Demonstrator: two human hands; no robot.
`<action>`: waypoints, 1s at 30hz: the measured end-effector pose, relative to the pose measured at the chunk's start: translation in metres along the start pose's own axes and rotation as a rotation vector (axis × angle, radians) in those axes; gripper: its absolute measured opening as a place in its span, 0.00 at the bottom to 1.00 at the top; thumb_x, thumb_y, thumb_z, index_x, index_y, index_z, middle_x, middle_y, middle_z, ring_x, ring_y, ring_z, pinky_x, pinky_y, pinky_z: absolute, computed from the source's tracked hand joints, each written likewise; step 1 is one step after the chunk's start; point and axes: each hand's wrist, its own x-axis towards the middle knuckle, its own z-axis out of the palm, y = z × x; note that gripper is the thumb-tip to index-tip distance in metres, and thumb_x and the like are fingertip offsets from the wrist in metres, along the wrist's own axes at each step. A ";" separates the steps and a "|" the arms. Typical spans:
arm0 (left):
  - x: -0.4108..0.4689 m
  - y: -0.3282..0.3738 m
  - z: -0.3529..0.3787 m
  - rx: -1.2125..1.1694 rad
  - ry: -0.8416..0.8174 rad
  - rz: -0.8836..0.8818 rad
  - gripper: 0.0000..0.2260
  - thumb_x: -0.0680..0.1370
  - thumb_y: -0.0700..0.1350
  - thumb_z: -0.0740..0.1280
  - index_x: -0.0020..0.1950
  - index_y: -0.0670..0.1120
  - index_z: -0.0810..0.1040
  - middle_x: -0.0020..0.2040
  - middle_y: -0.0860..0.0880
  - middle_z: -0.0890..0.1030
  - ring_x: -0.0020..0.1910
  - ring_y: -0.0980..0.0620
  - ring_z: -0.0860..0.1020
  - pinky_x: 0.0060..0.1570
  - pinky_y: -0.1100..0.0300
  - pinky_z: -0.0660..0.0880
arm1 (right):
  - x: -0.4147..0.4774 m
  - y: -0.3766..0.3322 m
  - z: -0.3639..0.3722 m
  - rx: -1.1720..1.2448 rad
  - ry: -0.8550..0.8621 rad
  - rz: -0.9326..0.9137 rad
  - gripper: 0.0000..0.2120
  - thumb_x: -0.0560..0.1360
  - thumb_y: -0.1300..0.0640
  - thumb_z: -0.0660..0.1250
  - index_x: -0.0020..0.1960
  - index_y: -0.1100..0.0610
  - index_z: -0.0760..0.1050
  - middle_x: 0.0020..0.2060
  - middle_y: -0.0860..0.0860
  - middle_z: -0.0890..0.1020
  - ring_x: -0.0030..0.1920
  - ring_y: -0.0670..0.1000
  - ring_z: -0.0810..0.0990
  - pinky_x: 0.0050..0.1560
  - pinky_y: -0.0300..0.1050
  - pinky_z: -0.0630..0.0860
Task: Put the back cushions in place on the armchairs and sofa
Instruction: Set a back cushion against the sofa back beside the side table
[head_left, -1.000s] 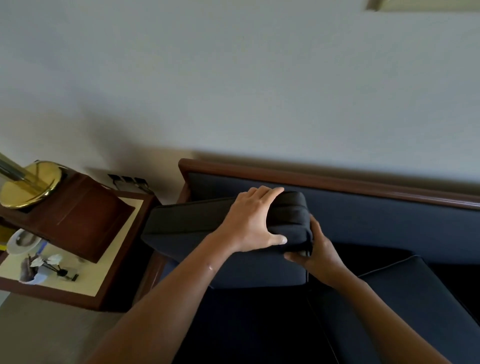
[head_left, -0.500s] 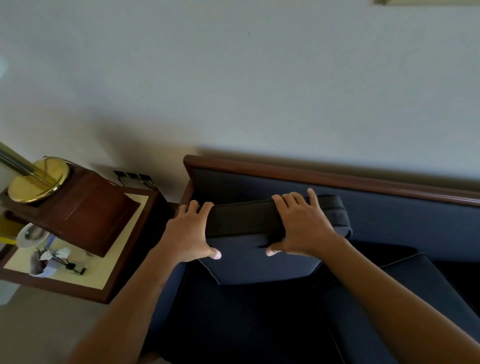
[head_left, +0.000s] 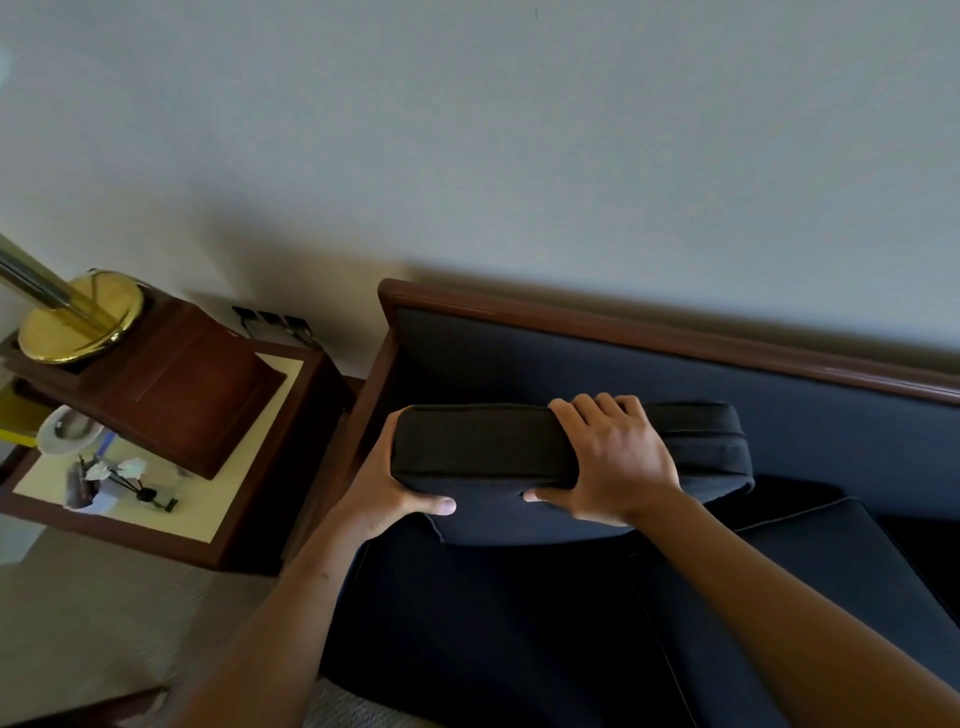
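Note:
A dark navy back cushion (head_left: 483, 441) stands on edge at the left end of the sofa (head_left: 519, 623), in front of the padded backrest (head_left: 649, 364) with its brown wooden top rail. My left hand (head_left: 384, 493) grips the cushion's left end, thumb on the front face. My right hand (head_left: 618, 462) clasps the top edge near the middle, fingers over the top and thumb on the front. The cushion's lower part is hidden behind my hands and the seat cushion.
A wooden side table (head_left: 171, 514) stands left of the sofa, carrying a brass lamp base (head_left: 78, 317) on a dark wooden block, a white cup (head_left: 67, 431) and small items. A second seat cushion (head_left: 831, 571) lies to the right. The wall is close behind.
My left hand has shifted from the cushion's top to its left end and my right hand from the right end to the top middle. The cushion has turned to stand squarely along the backrest.

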 end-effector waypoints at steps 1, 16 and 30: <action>-0.003 0.000 0.005 0.007 0.008 -0.011 0.47 0.61 0.39 0.88 0.71 0.62 0.68 0.62 0.68 0.79 0.63 0.70 0.77 0.55 0.75 0.74 | -0.004 0.000 0.001 0.007 0.020 -0.002 0.49 0.64 0.17 0.63 0.68 0.55 0.73 0.53 0.52 0.80 0.50 0.57 0.79 0.61 0.58 0.73; -0.007 0.110 0.059 0.005 0.148 0.236 0.35 0.57 0.50 0.89 0.60 0.53 0.79 0.57 0.54 0.85 0.58 0.53 0.84 0.55 0.57 0.82 | -0.059 0.070 -0.026 0.288 0.283 0.094 0.50 0.62 0.22 0.74 0.68 0.58 0.75 0.55 0.51 0.81 0.56 0.57 0.80 0.61 0.56 0.74; 0.040 0.140 0.176 0.829 0.152 0.328 0.37 0.65 0.65 0.80 0.66 0.46 0.76 0.58 0.46 0.78 0.57 0.40 0.77 0.53 0.45 0.74 | -0.074 0.071 0.036 1.282 0.239 0.452 0.47 0.75 0.22 0.59 0.81 0.55 0.64 0.78 0.53 0.70 0.79 0.51 0.67 0.79 0.61 0.63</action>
